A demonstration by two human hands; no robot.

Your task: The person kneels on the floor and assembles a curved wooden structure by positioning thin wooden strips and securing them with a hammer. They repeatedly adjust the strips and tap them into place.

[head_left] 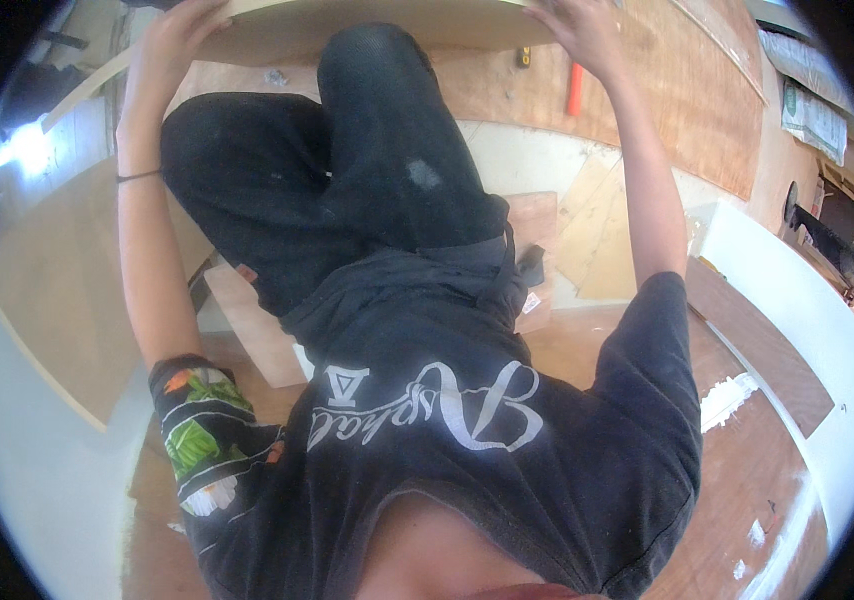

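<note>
Both my arms reach forward over my bent knees in dark trousers. My left hand (172,40), a thin black band on its wrist, grips the left part of a light wooden panel (377,25) at the top of the view. My right hand (587,30) grips the same panel near its right end. The panel's near edge curves across the top, and its far side is cut off by the rim. My dark shirt fills the lower middle.
A large plywood sheet (647,90) lies beyond the panel with an orange-handled tool (574,90) on it. Loose plywood offcuts (597,230) lie on the floor at right. A long white panel (797,300) runs down the right side, a brown board (57,290) at left.
</note>
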